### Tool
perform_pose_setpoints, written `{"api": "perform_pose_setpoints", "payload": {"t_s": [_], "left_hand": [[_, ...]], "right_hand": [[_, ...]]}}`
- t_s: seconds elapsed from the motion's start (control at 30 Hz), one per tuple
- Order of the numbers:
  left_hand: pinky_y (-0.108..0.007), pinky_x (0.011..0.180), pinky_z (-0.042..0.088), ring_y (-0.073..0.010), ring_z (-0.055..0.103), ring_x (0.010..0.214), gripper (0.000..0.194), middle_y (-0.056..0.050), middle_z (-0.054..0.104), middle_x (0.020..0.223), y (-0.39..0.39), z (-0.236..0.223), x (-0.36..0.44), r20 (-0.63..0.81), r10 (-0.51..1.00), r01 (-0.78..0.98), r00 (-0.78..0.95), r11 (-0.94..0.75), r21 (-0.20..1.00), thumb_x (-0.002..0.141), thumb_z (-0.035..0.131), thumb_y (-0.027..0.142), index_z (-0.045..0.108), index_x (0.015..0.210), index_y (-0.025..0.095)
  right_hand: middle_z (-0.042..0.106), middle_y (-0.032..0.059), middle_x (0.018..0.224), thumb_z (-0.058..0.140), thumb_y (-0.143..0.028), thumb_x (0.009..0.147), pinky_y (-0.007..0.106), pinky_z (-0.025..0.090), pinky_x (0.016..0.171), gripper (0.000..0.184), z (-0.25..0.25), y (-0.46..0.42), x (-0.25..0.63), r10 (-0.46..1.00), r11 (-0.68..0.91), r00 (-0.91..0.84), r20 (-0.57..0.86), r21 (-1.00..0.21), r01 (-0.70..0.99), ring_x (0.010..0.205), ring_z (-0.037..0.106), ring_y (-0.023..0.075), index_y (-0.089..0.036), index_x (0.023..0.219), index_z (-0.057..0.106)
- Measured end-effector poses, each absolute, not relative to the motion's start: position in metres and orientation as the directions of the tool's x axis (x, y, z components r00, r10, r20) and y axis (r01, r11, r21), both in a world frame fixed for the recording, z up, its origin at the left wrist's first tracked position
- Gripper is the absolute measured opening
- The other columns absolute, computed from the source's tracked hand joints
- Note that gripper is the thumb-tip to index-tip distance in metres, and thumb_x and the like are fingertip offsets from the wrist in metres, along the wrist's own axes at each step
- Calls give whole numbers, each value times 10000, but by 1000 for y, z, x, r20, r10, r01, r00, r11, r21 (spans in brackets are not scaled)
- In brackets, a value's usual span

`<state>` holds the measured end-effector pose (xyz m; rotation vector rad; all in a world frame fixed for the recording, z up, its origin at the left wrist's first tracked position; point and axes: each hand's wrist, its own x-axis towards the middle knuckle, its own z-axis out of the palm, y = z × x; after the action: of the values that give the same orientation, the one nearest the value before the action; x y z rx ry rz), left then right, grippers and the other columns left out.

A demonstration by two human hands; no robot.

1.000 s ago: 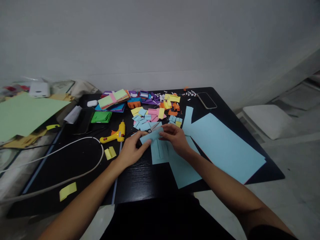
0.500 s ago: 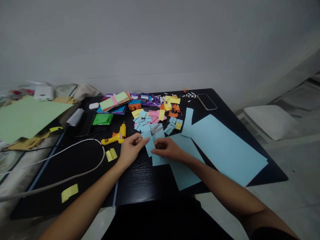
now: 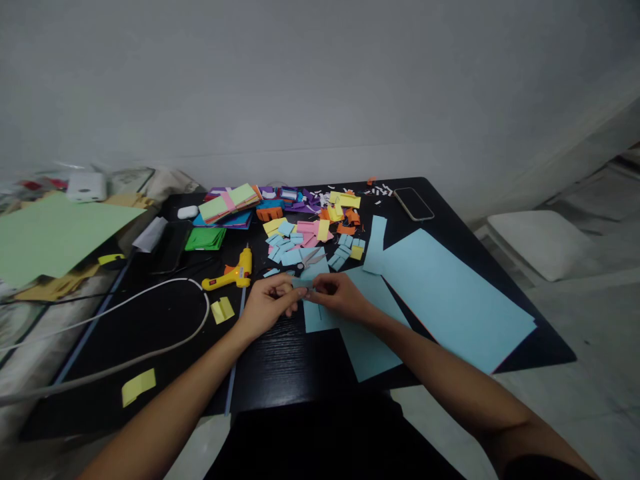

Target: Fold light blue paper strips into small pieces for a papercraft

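We grasp a small piece of blue paper [image 3: 311, 291] between the fingertips of our left hand [image 3: 273, 299] and right hand [image 3: 340, 295]; the fingers mostly hide it. We hold it above the near part of the black surface [image 3: 280, 367], beside a blue sheet [image 3: 320, 323]. Scissors [image 3: 306, 262] lie just beyond our hands; a yellow glue gun [image 3: 243, 268] lies left.

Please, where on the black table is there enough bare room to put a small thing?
One bare patch of the black table lies at the near edge, between the thin grey strip and the nearest blue sheet. Another lies inside the looped white cable. It is crowded beyond the left hand and right hand, with scissors and many paper pieces.
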<state>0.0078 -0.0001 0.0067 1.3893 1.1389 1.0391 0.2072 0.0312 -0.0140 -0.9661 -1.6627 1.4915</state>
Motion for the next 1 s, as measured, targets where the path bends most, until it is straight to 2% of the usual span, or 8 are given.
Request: {"api": "perform_pose_setpoints", "payload": {"t_s": [0.07,0.17,0.33,0.4,0.57,0.73,0.9,1.0], "left_hand": [[-234,475,463,-138,621,516,240,-26,701,629,-1,7,6,31,982,82,185,-47,996,794,809,408,752,833,178],[-266,555,525,-163,663,594,232,-46,732,699,0,4,3,75,983,90,165,-91,992,770,817,382,790,884,182],[-270,585,515,-165,655,617,180,-48,727,710,2,-4,1,98,981,135,165,-121,983,797,783,342,806,884,186],[-256,584,504,-143,633,610,156,-55,755,790,3,-5,2,119,977,163,179,-148,975,813,765,315,811,901,195],[-251,657,513,-145,649,738,163,-77,763,997,3,-1,2,204,939,253,278,-277,927,874,693,236,819,976,222],[-269,693,522,-172,666,807,132,-71,745,957,3,0,1,238,922,265,305,-323,909,887,707,254,815,959,227],[-266,668,524,-158,655,748,124,-50,716,872,2,-1,1,256,919,231,300,-330,915,920,716,289,777,844,213],[-264,670,525,-160,663,764,128,-53,712,895,1,1,0,244,900,260,361,-348,901,947,685,290,778,905,213]], "right_hand": [[439,-92,544,798,-467,820,239,291,491,289,-15,32,208,880,67,-474,27,-996,66,483,379,78,-199,916,750],[603,-62,634,771,-393,833,238,425,498,336,-15,35,209,888,14,-459,24,-1000,-27,499,516,96,-227,1122,737],[741,20,899,756,-305,787,299,607,647,278,-14,37,207,925,-91,-381,2,-970,-227,768,706,166,-239,1056,773],[749,33,938,762,-312,789,315,623,673,236,-13,37,208,933,-85,-359,4,-969,-234,803,710,173,-233,1009,796],[759,16,839,818,-384,798,318,605,689,213,-10,34,208,942,-23,-333,31,-987,-158,694,681,148,-232,947,816],[769,20,832,879,-405,742,314,585,698,259,-16,34,207,945,9,-324,50,-992,-127,715,692,160,-227,919,810],[722,-1,818,901,-377,720,299,566,641,355,-16,33,207,945,55,-312,97,-988,-142,704,653,157,-264,1037,784],[709,-5,810,879,-359,750,309,574,674,322,-13,32,207,944,68,-311,111,-987,-143,711,654,157,-268,1042,779]]}}
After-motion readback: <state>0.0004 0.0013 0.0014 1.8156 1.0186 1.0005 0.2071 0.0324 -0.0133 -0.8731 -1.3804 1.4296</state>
